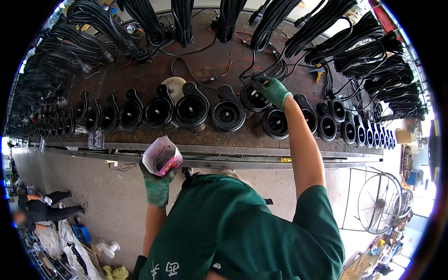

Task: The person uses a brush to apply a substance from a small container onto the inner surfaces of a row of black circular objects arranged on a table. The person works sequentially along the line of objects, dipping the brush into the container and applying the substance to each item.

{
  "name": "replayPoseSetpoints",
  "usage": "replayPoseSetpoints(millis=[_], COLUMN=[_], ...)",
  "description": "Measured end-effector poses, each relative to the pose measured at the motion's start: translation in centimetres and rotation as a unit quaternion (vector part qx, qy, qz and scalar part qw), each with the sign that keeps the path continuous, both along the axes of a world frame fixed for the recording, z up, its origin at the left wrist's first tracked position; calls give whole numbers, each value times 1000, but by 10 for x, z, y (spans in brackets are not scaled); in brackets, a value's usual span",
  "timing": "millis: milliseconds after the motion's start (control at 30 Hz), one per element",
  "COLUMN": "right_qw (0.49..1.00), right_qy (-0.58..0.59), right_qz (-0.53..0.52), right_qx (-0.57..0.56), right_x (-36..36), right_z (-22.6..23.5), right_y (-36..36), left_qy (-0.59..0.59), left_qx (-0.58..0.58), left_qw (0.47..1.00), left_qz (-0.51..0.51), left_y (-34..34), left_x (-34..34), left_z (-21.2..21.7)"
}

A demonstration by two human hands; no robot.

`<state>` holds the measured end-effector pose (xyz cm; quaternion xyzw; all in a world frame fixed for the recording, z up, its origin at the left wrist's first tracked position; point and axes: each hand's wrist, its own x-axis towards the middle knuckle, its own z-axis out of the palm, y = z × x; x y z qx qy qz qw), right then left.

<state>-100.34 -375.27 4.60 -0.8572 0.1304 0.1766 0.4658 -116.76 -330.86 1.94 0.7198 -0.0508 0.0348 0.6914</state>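
Behind my green-gloved right hand [276, 92], loose black cables [282, 65] clutter the way, and thick bundles of looped black cable [275, 23] wall off the far edge. Close-set round black housings with raised tabs [227, 115] bar low sideways travel. Leftward, between row and bundles, I could pass along the dark brown tabletop [135, 74], short of the pale round disc [175, 87]. Between my green-gloved left hand [157, 184] and my right forearm, a gap opens toward the row.

Caged fan [380, 204] at right, blue box [81, 233] near white spool [108, 249] at left
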Motion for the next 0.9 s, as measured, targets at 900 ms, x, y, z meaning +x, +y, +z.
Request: replayPoseSetpoints(millis=[900], right_qw=[935], right_qy=[-132], right_qz=[-295], right_qx=[146], right_x=[-187], right_z=[22], right_y=[-32], left_qy=[44], left_qx=[-53], left_qw=[997], left_qz=[-35], left_y=[-12], left_x=[2], left_z=[2])
